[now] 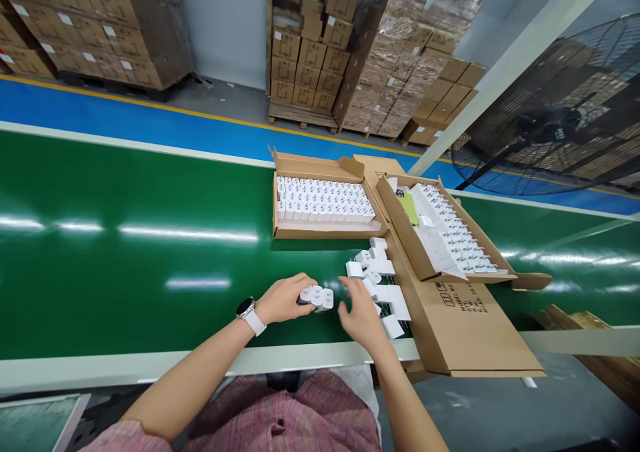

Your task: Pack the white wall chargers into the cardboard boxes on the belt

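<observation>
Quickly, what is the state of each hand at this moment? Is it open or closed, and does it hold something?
Left hand: closed, holding white power adapters.
Right hand: open, holding nothing visible.

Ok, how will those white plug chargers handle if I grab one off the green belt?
The white chargers look like rigid, hard plastic blocks, so they probably won't flex. Their flat faces suggest they'd slide rather than roll, likely easily on the glossy green belt. Smooth shells may feel slightly slippery.
</observation>
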Motion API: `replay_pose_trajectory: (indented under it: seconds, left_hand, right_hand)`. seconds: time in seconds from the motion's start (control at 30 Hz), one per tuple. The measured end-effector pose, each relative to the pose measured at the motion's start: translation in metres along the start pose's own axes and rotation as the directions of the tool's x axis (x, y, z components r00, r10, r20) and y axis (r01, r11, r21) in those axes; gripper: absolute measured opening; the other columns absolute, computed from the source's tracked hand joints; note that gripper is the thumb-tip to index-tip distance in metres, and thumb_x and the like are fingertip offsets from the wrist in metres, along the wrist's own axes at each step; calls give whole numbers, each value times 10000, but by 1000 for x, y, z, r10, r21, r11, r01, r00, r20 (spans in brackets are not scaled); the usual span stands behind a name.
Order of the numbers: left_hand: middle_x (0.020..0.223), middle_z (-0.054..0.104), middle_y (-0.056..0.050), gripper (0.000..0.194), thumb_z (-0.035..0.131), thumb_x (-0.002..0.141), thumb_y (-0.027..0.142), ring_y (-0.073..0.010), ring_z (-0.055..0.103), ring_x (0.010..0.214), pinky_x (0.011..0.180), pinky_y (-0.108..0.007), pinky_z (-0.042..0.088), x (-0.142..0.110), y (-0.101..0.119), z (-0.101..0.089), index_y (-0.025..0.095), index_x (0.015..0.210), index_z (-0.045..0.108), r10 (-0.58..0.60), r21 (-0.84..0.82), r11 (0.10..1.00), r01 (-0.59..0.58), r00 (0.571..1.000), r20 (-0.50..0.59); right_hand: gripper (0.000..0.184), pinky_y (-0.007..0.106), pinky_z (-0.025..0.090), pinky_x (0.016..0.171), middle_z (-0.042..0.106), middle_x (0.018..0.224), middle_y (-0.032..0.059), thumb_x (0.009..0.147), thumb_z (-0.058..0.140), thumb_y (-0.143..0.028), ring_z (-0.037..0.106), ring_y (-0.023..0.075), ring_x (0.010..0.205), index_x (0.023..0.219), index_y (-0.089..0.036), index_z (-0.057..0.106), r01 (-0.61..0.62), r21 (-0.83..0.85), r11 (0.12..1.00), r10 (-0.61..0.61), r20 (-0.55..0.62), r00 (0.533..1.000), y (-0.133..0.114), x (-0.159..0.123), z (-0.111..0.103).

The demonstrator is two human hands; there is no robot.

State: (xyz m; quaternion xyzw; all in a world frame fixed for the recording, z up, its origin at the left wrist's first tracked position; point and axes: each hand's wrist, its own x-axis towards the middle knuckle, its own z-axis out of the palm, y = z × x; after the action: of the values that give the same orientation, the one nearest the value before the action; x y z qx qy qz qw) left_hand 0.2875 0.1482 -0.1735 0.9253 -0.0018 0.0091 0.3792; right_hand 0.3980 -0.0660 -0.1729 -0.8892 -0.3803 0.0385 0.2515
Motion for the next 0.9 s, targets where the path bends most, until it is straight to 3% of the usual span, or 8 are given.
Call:
replay_pose_trajectory:
  seconds: [0.07,0.13,0.3,0.4,0.57,0.63,0.73,0.9]
  left_hand:
    - [1294,680,-39,489,720,872,382,-267,717,1045,824,-317,552,1,1,4,281,1335,597,-14,5,1000,14,1000,3]
    - [1326,671,-37,486,703,909,386,-264,714,1066,839,-320,554,2,2,8,288,1367,573,-25,-1,1000,25,1000,-4]
    - [1386,629,-58,659,722,915,421,-271,697,1106,899,-351,564,2,3,14,311,1511,462,-31,-89,996,28,999,-34]
    - [1350,632,-66,721,729,912,421,-271,689,1103,930,-371,562,1,1,16,314,1554,421,-34,-131,991,29,999,-37]
    - [1300,646,-67,737,744,909,418,-255,691,1037,913,-367,566,1,1,14,310,1562,420,-35,-158,987,27,998,-51]
    - [1308,645,-68,736,747,910,426,-245,692,1001,883,-357,569,1,1,11,301,1560,425,-37,-149,988,27,997,-65]
    - [1336,637,-71,683,700,946,480,-224,689,943,831,-346,570,1,3,5,290,1549,443,-55,-130,991,41,993,-105]
    - [1392,623,-68,581,613,993,513,-187,665,844,772,-333,565,1,3,0,292,1514,480,-74,-126,990,57,988,-139]
  right_hand:
    - [394,468,539,883,619,1115,162,903,483,-231,605,326,1036,1277,-166,591,-218,-193,957,185,-177,967,12,2,-8]
    - [320,493,521,872,630,1050,184,944,467,-289,595,359,1023,1188,-146,618,-325,-308,894,255,-247,935,25,2,-13]
    - [367,427,527,797,641,1056,156,1011,380,-336,632,298,911,1210,-183,647,-182,-233,955,142,-178,974,36,-1,-17]
    - [424,409,539,766,639,1061,146,1031,366,-408,647,268,843,1177,-187,696,-164,-177,970,149,-95,984,31,-2,-19]
    - [495,402,559,908,651,1247,133,1053,382,-482,657,272,1103,1408,-211,596,-15,-26,1000,18,131,991,21,-2,-20]
    - [598,425,558,928,608,1390,139,986,535,-559,595,311,1243,1484,-230,527,42,-78,996,-29,159,987,16,0,-19]
    - [772,408,567,820,546,1519,128,851,722,-612,524,370,1319,1511,-276,505,85,-247,965,-36,195,980,3,7,-11]
    - [542,320,480,650,704,1270,124,968,596,-598,633,323,1086,1410,-283,603,53,-414,909,56,247,967,-15,22,2]
